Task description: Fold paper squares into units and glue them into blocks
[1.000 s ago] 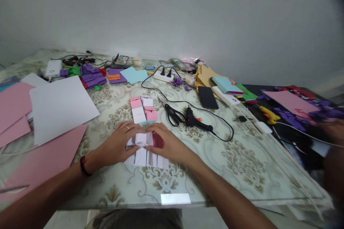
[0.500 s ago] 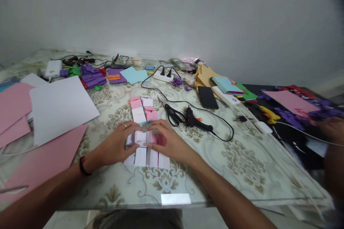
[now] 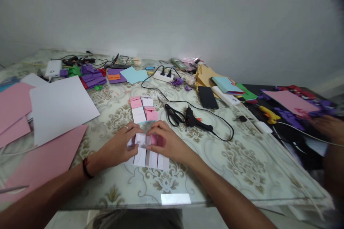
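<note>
Both my hands are over a group of white and pink folded paper strips point(image 3: 153, 159) near the front of the table. My left hand point(image 3: 122, 143) grips the left side of a small white paper piece point(image 3: 142, 139) between thumb and fingers. My right hand point(image 3: 168, 142) pinches the same piece from the right. Its lower edge stays close to the strips below; whether it touches them I cannot tell. Just beyond my fingertips lie more pink and white folded papers point(image 3: 139, 110). Black scissors point(image 3: 174, 115) and a black glue gun point(image 3: 197, 121) rest to the right.
White sheet point(image 3: 63, 109) and pink sheets point(image 3: 57, 150) cover the left side. A power strip point(image 3: 163, 76), a black phone point(image 3: 208, 97) and coloured papers point(image 3: 94, 77) are at the back. A yellow glue gun point(image 3: 270, 114) and another person's hand point(image 3: 329, 128) are at right.
My left hand has shifted slightly right, closer to my right hand, and the leftmost strips are now more covered. The other person's hand at right has moved slightly left.
</note>
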`<state>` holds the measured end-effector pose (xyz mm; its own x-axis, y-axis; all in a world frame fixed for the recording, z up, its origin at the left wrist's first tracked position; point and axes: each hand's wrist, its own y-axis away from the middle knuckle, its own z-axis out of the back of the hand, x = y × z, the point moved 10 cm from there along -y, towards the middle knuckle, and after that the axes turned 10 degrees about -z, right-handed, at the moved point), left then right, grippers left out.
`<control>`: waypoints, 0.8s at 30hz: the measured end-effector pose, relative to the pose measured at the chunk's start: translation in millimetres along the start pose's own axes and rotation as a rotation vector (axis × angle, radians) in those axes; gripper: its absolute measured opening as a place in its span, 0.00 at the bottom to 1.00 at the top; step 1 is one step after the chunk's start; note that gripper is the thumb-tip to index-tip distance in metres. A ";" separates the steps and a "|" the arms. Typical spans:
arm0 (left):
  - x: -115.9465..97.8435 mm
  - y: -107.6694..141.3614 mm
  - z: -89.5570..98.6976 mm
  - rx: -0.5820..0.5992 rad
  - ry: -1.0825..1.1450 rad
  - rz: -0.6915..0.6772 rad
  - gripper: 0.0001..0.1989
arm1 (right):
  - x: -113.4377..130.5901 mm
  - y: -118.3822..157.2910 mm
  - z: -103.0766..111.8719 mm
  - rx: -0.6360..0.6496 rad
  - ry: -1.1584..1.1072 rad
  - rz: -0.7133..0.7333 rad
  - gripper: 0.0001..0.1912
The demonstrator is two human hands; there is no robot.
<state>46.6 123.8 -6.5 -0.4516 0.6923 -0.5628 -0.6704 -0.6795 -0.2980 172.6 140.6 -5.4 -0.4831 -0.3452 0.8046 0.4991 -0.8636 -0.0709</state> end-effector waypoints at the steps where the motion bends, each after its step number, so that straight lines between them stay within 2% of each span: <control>1: 0.6 0.3 -0.4 -0.004 0.002 -0.002 0.21 | 0.3 0.1 -0.1 0.000 -0.001 0.001 0.16; 15: -6.7 1.5 10.0 -0.097 -0.022 -0.073 0.15 | 0.2 -0.7 -0.2 -0.010 0.052 -0.006 0.15; 24: -10.2 0.4 10.2 -0.084 -0.006 -0.090 0.08 | -0.6 -1.3 -3.7 0.016 0.036 -0.031 0.15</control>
<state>44.9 119.0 7.0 -0.3955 0.7528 -0.5262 -0.6566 -0.6323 -0.4112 169.6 140.6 -7.9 -0.5234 -0.3318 0.7848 0.4951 -0.8680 -0.0367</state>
